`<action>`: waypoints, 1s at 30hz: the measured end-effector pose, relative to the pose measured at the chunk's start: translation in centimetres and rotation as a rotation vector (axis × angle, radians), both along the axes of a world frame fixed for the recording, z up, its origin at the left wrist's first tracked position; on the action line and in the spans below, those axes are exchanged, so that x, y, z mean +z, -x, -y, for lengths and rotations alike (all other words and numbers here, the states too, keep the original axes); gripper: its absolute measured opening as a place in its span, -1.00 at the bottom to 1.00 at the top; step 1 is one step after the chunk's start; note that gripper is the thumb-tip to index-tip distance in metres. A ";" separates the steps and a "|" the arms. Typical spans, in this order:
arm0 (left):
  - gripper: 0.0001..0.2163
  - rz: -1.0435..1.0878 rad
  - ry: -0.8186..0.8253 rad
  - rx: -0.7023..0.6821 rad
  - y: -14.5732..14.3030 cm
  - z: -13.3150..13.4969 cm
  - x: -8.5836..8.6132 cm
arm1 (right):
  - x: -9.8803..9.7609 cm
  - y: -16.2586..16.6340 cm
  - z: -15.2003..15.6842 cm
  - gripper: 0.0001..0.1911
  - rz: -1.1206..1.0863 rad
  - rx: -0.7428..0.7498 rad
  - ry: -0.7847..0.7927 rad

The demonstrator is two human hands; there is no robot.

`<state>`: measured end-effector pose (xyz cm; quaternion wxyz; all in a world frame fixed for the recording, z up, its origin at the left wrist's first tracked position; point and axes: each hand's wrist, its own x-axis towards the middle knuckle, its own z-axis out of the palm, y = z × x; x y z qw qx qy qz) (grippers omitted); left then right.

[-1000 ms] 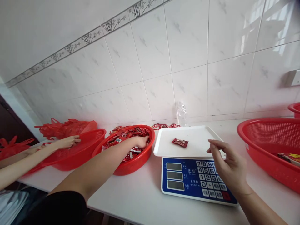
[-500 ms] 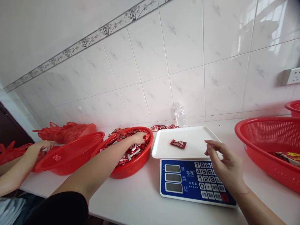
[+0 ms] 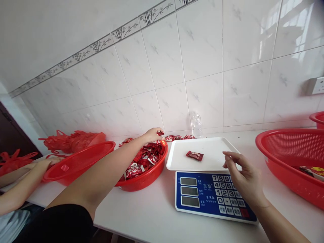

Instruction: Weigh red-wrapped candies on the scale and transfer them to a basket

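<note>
My left hand (image 3: pixel 152 134) is raised above the far rim of a red basket (image 3: pixel 144 179) full of red wrapped candies, fingers pinched on a small red candy. My right hand (image 3: pixel 243 175) hovers over the keypad of a blue electronic scale (image 3: pixel 210 195), fingers loosely apart and holding nothing. One red candy (image 3: pixel 194 155) lies on the scale's white tray (image 3: pixel 217 148).
A large red basket (image 3: pixel 291 158) with a few packets stands at the right. Another red basket (image 3: pixel 78 162) sits to the left, held by another person's hand (image 3: pixel 44 165). Red bags (image 3: pixel 73 140) and loose candies (image 3: pixel 177 137) lie by the tiled wall, beside a clear bottle (image 3: pixel 196 125).
My left hand has lifted out of the candy basket with a candy pinched in its fingers. The other person's hands have drawn back to the left basket's rim. My right hand has barely moved.
</note>
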<state>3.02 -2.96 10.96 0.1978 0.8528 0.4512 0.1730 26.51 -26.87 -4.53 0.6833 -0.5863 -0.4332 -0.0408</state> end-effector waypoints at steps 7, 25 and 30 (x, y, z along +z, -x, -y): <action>-0.56 0.012 0.158 -0.204 -4.4 3.7 -1.5 | 0.2 0.0 0.1 -0.76 0.004 0.009 -0.001; -0.31 -0.063 -0.108 -0.391 -10.7 6.2 -9.6 | 0.5 0.0 -0.1 -0.75 0.009 0.069 0.021; -0.44 -0.038 -0.161 -0.320 -12.1 3.3 -8.7 | 0.4 -0.1 -0.3 -0.73 0.013 0.079 0.014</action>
